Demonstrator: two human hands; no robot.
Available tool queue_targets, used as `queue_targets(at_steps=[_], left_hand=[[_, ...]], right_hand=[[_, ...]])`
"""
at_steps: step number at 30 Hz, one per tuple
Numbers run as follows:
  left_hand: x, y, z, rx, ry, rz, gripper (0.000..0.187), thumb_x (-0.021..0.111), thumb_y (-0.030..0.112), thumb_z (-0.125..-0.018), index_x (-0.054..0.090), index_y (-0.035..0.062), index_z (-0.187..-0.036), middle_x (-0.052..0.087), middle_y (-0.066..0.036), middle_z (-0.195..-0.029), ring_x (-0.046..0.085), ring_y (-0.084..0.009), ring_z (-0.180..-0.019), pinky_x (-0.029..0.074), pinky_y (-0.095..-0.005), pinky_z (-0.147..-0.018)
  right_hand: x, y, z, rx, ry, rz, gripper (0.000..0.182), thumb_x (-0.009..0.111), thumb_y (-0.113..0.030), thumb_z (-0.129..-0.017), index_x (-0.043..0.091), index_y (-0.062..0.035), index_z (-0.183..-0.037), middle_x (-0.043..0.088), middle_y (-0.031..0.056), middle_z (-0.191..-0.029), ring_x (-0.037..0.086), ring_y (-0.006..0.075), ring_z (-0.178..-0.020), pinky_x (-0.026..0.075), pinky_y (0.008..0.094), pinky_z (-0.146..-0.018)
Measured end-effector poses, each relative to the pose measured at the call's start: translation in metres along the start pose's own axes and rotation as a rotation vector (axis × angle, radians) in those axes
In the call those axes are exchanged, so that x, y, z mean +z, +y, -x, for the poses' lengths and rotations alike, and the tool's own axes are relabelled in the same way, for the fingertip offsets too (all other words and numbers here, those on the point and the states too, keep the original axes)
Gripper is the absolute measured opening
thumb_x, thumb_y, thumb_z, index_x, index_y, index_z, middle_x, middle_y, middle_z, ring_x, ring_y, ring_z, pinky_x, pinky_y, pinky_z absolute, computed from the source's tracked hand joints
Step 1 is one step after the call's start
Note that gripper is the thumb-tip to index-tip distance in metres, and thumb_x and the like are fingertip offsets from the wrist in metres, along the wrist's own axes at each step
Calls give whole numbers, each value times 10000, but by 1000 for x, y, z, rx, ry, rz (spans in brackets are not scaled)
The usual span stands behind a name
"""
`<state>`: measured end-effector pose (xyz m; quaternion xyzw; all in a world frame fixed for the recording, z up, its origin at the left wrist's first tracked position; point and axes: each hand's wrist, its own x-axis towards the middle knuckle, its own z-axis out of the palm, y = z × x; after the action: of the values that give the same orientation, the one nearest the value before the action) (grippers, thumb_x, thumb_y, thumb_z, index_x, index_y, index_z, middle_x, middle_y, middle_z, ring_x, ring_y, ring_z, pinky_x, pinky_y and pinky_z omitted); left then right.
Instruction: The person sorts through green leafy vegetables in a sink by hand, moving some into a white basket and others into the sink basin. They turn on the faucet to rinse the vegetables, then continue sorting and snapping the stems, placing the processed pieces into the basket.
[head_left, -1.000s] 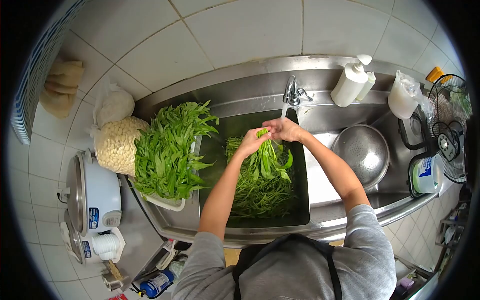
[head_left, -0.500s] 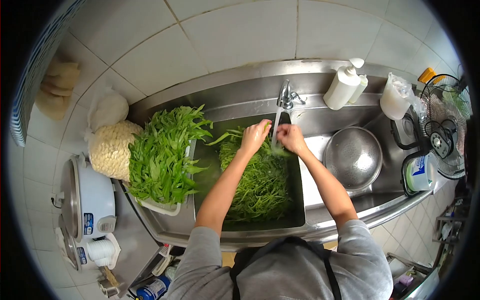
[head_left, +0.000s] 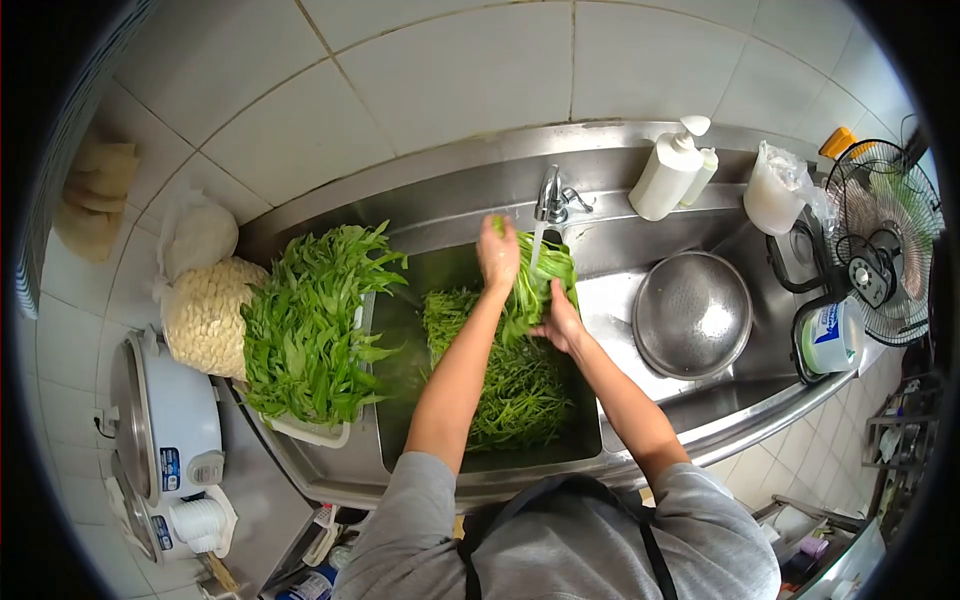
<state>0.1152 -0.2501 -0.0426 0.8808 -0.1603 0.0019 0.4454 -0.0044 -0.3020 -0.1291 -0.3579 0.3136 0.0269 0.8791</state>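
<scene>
Under the stream from the faucet (head_left: pixel 551 200), a bunch of leafy greens (head_left: pixel 542 277) hangs between my two hands in the left sink basin. My left hand (head_left: pixel 497 255) is closed around one end of it, with a bit of green showing past the fingers. Lower and to the right, my right hand (head_left: pixel 563 322) grips the bunch, its thumb on the leaves. Beneath them, cut green stems (head_left: pixel 515 400) fill the water-filled sink basin (head_left: pixel 590 430). To the left, a heap of long-leaved greens (head_left: pixel 315 325) is piled in a white basket (head_left: pixel 315 430).
An upturned metal colander (head_left: pixel 692 315) lies in the right basin. Pump bottles (head_left: pixel 666 178) stand behind it, with a fan (head_left: pixel 875 270) and a white tub (head_left: pixel 832 337) at right. At left are a bag of pale pieces (head_left: pixel 208 318) and a rice cooker (head_left: pixel 180 415).
My hands have come from beside the faucet stream to a larger bunch of greens, now lifted under the water. My right hand moved down and left; the view shifted slightly.
</scene>
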Motion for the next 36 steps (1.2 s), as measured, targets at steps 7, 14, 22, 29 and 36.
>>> queue_targets(at_steps=[7,14,22,29,36], left_hand=[[38,-131,11,-953,410,1155,434,499,327,-877,449,42,-1200,502,-188,-1177,534,-304,-1012,457,-441,-825],[61,-163,34,-953,-70,1539,376,470,265,-894,461,-11,-1148,526,-154,-1144,557,-283,-970,471,-441,-831],[48,-145,25,-855,-106,1399,362,463,255,-897,464,-17,-1136,531,-148,-1134,557,-273,-969,477,-443,-812],[58,-157,57,-1048,75,1488,292,483,226,-891,480,19,-1097,545,-128,-1098,561,-268,-943,464,-428,-800],[13,-136,53,-203,-33,203,282,510,244,-883,487,8,-1035,572,-173,-949,552,-295,-826,422,-392,-767]], right_hand=[[82,-24,-22,-516,389,927,616,545,-222,-800,302,4,-1319,285,341,-1310,314,433,-1223,307,408,-988],[70,7,8,-697,209,799,517,528,-185,-821,376,-23,-1288,429,325,-1199,316,450,-1210,298,473,-976],[20,-5,29,-566,72,809,653,546,-380,-831,266,-129,-1365,183,204,-1416,207,302,-1310,212,389,-1044],[33,-22,-44,-373,-36,592,593,584,-287,-823,353,-38,-1309,488,155,-1191,483,223,-1030,393,298,-869],[64,-89,-30,-424,-287,1938,343,584,-116,-679,635,-134,-1017,639,102,-933,620,263,-805,503,332,-708]])
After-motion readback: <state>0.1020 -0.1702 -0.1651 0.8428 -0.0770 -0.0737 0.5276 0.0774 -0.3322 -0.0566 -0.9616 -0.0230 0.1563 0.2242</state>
